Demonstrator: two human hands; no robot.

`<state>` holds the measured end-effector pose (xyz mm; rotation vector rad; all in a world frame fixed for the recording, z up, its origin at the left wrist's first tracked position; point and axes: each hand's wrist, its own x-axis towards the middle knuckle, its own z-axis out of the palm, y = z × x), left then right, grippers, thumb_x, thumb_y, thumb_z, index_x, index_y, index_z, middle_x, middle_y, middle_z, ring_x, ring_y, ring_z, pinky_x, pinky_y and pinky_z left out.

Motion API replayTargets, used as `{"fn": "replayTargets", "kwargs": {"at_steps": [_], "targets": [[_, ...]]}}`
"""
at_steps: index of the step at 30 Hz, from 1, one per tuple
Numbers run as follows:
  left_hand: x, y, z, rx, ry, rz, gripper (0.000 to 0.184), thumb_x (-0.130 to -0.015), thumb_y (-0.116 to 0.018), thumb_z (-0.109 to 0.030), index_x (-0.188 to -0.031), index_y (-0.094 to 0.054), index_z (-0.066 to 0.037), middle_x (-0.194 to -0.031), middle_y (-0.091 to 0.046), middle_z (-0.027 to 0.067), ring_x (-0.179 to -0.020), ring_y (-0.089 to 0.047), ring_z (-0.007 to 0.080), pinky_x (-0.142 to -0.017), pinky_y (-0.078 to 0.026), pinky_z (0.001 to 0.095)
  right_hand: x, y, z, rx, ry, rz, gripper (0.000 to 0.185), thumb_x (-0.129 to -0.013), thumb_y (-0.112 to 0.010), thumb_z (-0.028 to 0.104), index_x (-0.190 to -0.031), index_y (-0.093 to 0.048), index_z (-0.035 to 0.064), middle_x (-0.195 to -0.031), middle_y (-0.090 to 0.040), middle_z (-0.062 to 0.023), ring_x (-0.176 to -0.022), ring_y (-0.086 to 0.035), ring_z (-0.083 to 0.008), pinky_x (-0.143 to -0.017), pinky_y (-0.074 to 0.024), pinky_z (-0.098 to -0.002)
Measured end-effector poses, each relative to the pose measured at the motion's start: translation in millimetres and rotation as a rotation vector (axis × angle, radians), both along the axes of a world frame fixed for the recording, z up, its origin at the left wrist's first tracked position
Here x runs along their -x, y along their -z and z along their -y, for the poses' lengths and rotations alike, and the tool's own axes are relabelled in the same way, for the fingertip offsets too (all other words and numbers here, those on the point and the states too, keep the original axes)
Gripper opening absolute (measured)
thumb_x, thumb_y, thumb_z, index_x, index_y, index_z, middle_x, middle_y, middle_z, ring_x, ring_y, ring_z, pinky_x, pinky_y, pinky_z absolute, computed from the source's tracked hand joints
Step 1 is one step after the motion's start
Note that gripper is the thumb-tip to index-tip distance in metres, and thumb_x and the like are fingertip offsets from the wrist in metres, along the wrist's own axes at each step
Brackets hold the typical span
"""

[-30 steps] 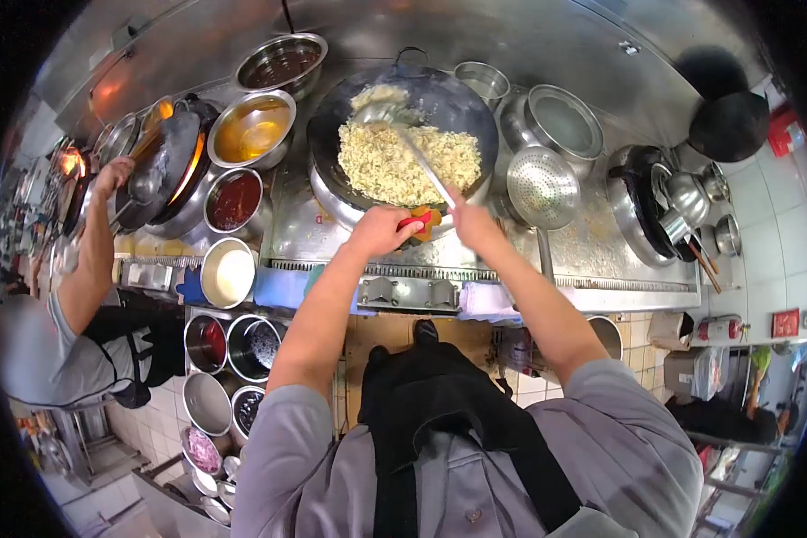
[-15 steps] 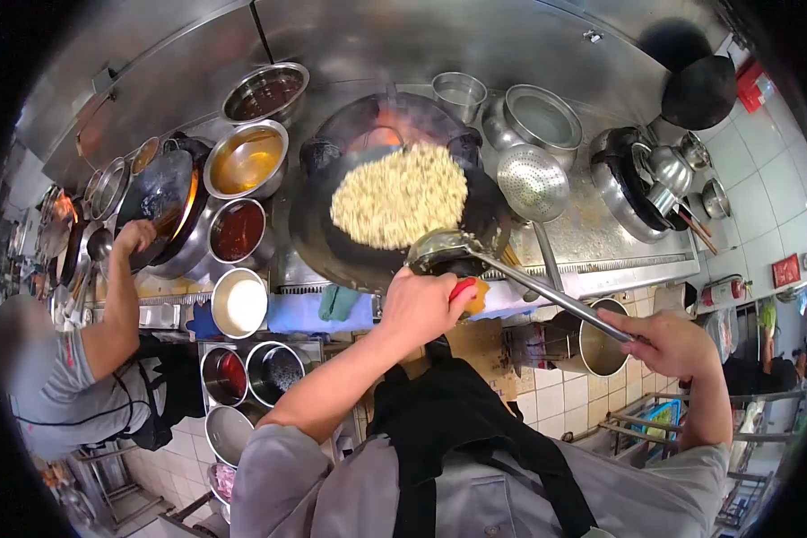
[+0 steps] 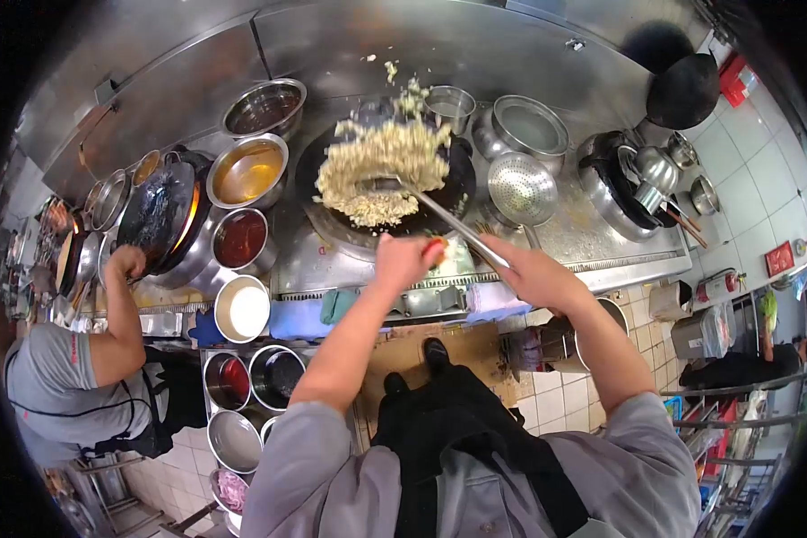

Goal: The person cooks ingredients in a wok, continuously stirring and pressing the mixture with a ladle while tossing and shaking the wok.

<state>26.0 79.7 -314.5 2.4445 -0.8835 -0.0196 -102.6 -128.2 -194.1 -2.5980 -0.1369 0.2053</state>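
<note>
The black wok (image 3: 460, 190) sits over the burner, tilted. A mass of small pale-yellow pieces (image 3: 390, 148), perhaps fried rice, is airborne above it, blurred, with bits scattering toward the back wall. My left hand (image 3: 405, 262) is closed at the wok's near edge, with something red and orange by the thumb; the grip itself is partly hidden. Wrapped around the long metal handle of a ladle (image 3: 453, 221) is my right hand (image 3: 540, 276). The ladle's bowl reaches into the food, which partly hides it.
A perforated strainer (image 3: 522, 186) and a lidded-looking pot (image 3: 531, 125) stand right of the wok. On the left are bowls of amber liquid (image 3: 247, 172), red sauce (image 3: 240, 238) and white contents (image 3: 243, 308). A co-worker's hand (image 3: 127, 261) is at another wok (image 3: 159, 211).
My left hand and the wok have shifted, and the food has risen and spread upward. My right hand has moved left and forward, carrying the ladle's bowl from the near rim into the food.
</note>
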Motion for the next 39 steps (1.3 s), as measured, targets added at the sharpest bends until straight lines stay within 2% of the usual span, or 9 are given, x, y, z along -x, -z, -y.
{"fn": "replayTargets", "kwargs": {"at_steps": [4, 7, 11, 14, 20, 27, 29, 35, 39], "targets": [[19.2, 15.4, -18.3, -0.018, 0.061, -0.040, 0.040, -0.093, -0.055, -0.049, -0.080, -0.072, -0.015, -0.064, -0.065, 0.0101, -0.064, -0.063, 0.0312, -0.081, -0.043, 0.0456, 69.2, -106.7, 23.9, 0.246, -0.066, -0.377, 0.058, -0.090, -0.056, 0.016, -0.145, -0.039, 0.0253, -0.103, -0.067, -0.0187, -0.089, -0.065, -0.0395, -0.079, -0.0503, -0.0475], [39.9, -73.2, -20.5, 0.021, 0.063, 0.008, 0.049, -0.092, -0.054, -0.053, -0.070, -0.069, -0.012, -0.065, -0.065, 0.0135, -0.067, -0.065, 0.0340, -0.078, -0.046, 0.0396, 78.2, -137.4, 34.9, 0.364, -0.096, -0.417, 0.057, -0.091, -0.057, 0.019, -0.145, -0.042, 0.0288, -0.083, -0.069, -0.0145, -0.078, -0.066, -0.0365, -0.074, -0.0504, -0.0468], [-8.0, -7.6, -0.3, 0.061, 0.043, 0.213, 0.041, -0.091, -0.056, -0.046, -0.071, -0.068, -0.012, -0.066, -0.066, 0.0115, -0.063, -0.064, 0.0303, -0.067, -0.041, 0.0443, -0.9, -54.3, 15.4, 0.269, -0.080, -0.173, 0.055, -0.090, -0.060, 0.022, -0.143, -0.045, 0.0270, -0.109, -0.065, -0.0212, -0.100, -0.062, -0.0382, -0.086, -0.0490, -0.0456], [26.8, 69.6, 4.9, 0.095, -0.082, 0.143, 0.036, -0.091, -0.056, -0.047, -0.084, -0.072, -0.016, -0.072, -0.067, 0.0113, -0.067, -0.065, 0.0299, -0.076, -0.040, 0.0495, -41.9, 14.4, -4.8, 0.335, 0.019, -0.078, 0.054, -0.093, -0.053, 0.020, -0.146, -0.041, 0.0250, -0.091, -0.066, -0.0255, -0.087, -0.063, -0.0441, -0.080, -0.0490, -0.0494], [-3.2, 8.1, -18.4, -0.003, 0.038, 0.159, 0.042, -0.091, -0.054, -0.052, -0.073, -0.068, -0.017, -0.063, -0.065, 0.0062, -0.060, -0.062, 0.0276, -0.074, -0.040, 0.0440, 21.9, 58.1, 16.0, 0.159, 0.240, -0.037, 0.047, -0.095, -0.053, 0.019, -0.141, -0.042, 0.0188, -0.079, -0.065, -0.0245, -0.076, -0.063, -0.0464, -0.069, -0.0490, -0.0532], [-56.7, 46.8, -47.5, 0.066, -0.060, 0.059, 0.036, -0.091, -0.057, -0.043, -0.094, -0.069, -0.009, -0.097, -0.065, 0.0105, -0.099, -0.059, 0.0284, -0.083, -0.042, 0.0458, -38.9, 74.1, 239.1, 0.711, 0.139, -0.083, 0.047, -0.102, -0.039, 0.033, -0.148, -0.030, 0.0343, -0.093, -0.066, -0.0219, -0.083, -0.067, -0.0385, -0.069, -0.0511, -0.0516], [-63.0, 54.6, -53.8, 0.084, -0.048, 0.046, 0.035, -0.091, -0.058, -0.042, -0.095, -0.069, -0.009, -0.095, -0.064, 0.0107, -0.099, -0.059, 0.0295, -0.084, -0.043, 0.0451, -103.8, 39.0, 240.6, 0.928, 0.147, -0.132, 0.048, -0.102, -0.038, 0.033, -0.148, -0.028, 0.0345, -0.092, -0.066, -0.0196, -0.083, -0.067, -0.0362, -0.072, -0.0526, -0.0488], [-64.9, 54.6, -55.4, 0.140, 0.009, 0.007, 0.033, -0.089, -0.062, -0.038, -0.093, -0.068, -0.006, -0.094, -0.064, 0.0117, -0.098, -0.058, 0.0321, -0.084, -0.047, 0.0415, -227.7, 107.3, 155.4, 0.497, -0.147, 0.105, 0.053, -0.100, -0.045, 0.033, -0.150, -0.027, 0.0345, -0.086, -0.064, -0.0224, -0.076, -0.065, -0.0392, -0.067, -0.0511, -0.0495], [-59.3, 50.9, -52.2, 0.125, -0.026, 0.047, 0.036, -0.088, -0.062, -0.043, -0.091, -0.067, -0.007, -0.094, -0.064, 0.0090, -0.097, -0.058, 0.0296, -0.084, -0.043, 0.0456, -148.5, 131.0, 76.9, 0.365, -0.015, -0.086, 0.051, -0.100, -0.046, 0.036, -0.148, -0.031, 0.0362, -0.087, -0.065, -0.0257, -0.080, -0.066, -0.0430, -0.071, -0.0520, -0.0523]]}}
